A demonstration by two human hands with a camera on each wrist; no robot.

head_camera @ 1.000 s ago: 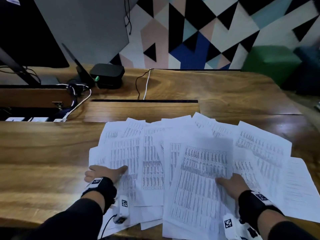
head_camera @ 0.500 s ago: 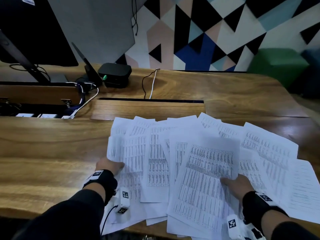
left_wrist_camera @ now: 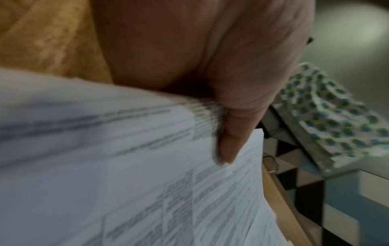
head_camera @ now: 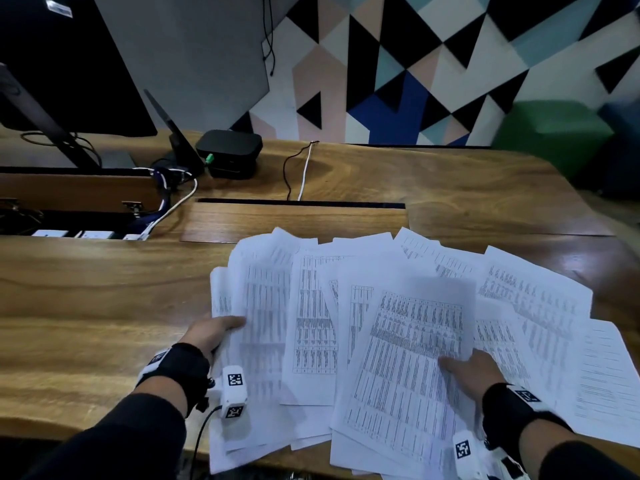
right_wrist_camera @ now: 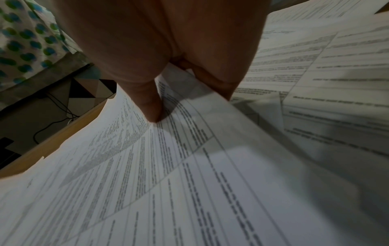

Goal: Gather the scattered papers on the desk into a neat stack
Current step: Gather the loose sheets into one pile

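A wall (head_camera: 398, 64) of black, white, pink and blue triangles is running behind a broad wooden desk (head_camera: 86, 306), and a dark monitor (head_camera: 62, 74) is standing at the desk's far left corner. The scattered papers (head_camera: 311, 323), printed with tables, are lying fanned and overlapping along the near edge of the desk, from its middle towards the right side, some sheets hanging over the near edge. A closed flap (head_camera: 294, 221) in the desk is lying just beyond the papers' far edge. A black box (head_camera: 228, 150) is sitting near the far edge beside the monitor stand, with a white cable (head_camera: 303, 174) and a black cable trailing next to it towards the flap.

The left hand (head_camera: 207, 332) is gripping the left side of the fan: the thumb (left_wrist_camera: 231, 133) is lying on top of the sheets, while the fingers are hidden under the paper, so the sheets are being pinched between them; this view is blurred. The right hand (head_camera: 474, 370) is holding the right edge of the topmost sheet (head_camera: 412, 358) near the desk's near edge, with the thumb (right_wrist_camera: 150, 103) pressing down on the printed face and the other fingers curling beneath it, pinching that sheet and lifting its edge off the papers lying to the right. Both wrists are wearing black bands with white camera units
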